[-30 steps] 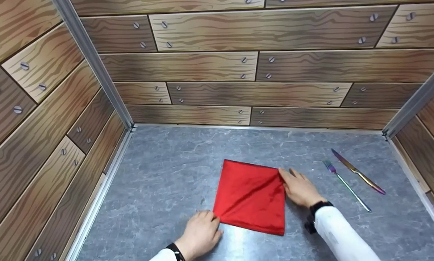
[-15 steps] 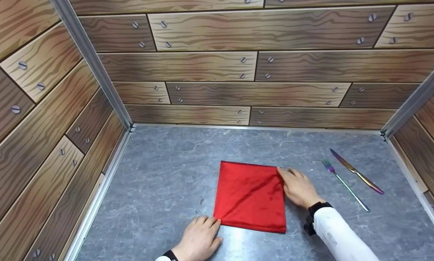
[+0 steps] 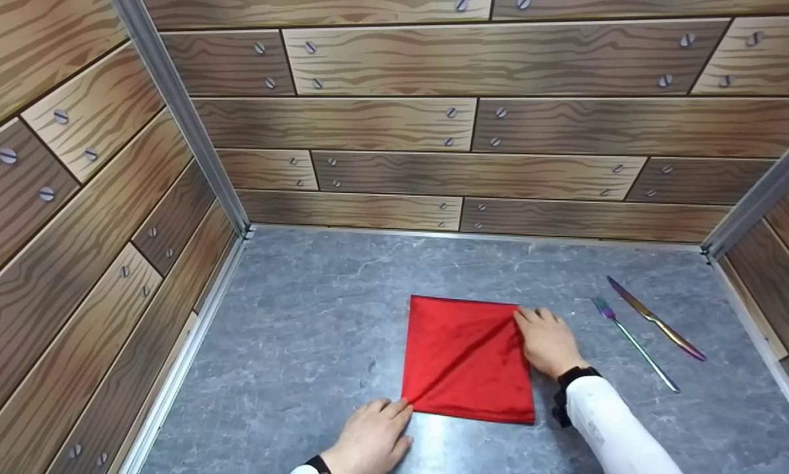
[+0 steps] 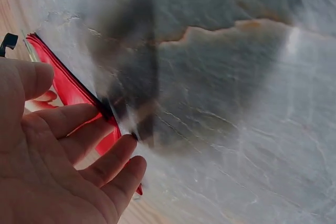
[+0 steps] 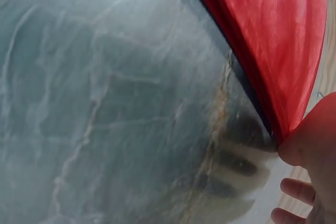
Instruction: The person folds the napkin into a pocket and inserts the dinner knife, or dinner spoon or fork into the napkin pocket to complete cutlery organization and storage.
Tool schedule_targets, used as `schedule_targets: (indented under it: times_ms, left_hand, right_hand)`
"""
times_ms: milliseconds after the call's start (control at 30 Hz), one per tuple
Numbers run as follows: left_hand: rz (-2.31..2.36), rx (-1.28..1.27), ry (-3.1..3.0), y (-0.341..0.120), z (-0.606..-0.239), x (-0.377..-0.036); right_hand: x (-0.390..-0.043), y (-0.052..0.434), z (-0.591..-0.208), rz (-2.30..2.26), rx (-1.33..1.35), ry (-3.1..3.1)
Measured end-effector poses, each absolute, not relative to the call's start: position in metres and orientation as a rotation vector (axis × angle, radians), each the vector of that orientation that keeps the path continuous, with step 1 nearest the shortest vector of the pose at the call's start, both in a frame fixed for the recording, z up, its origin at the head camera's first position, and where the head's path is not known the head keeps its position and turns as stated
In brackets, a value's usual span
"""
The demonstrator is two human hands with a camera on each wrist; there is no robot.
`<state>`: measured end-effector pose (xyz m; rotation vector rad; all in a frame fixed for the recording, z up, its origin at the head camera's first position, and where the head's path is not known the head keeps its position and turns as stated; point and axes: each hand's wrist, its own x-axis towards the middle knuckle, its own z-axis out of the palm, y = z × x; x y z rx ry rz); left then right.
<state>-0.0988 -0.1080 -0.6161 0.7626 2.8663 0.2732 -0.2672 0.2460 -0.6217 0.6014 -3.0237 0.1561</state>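
Fingers of the left hand [image 3: 371, 436] are rested, slightly apart, on the red cloth [image 3: 463, 362]; its far-right corner is pinched by the right hand [image 3: 550, 343]. On the surface [image 3: 302, 316], it has been turned slightly squarer, judged a minor straightening.

I'm looking down remotely at a grey, veined tabletop [image 3: 289, 329], a creased red cloth [image 3: 457, 349] lying well short of its far edge, with a fork [image 3: 638, 346] and a knife [image 3: 652, 320] slanting side by side near its right edge.
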Motion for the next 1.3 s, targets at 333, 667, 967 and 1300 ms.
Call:
schedule_targets:
  times_ms: [333, 667, 967, 1300]
  left_hand:
    - [0.169, 0.871, 2.986, -0.097, -0.600, -0.113]
    - [0.124, 1.039, 3.046, -0.032, -0.588, -0.142]
    - [0.246, 0.989, 3.058, 0.050, -0.600, -0.156]
    - [0.242, 0.656, 3.137, 0.108, -0.626, -0.156]
  right_hand:
    - [-0.256, 0.253, -0.618, 0.360, 0.485, -3.107]
    - [-0.192, 0.278, -0.611, 0.495, 0.491, -2.936]
    - [-0.145, 0.287, -0.609, 0.625, 0.356, -3.021]
    - [-0.122, 0.287, -0.620, 0.664, 0.278, -2.990]
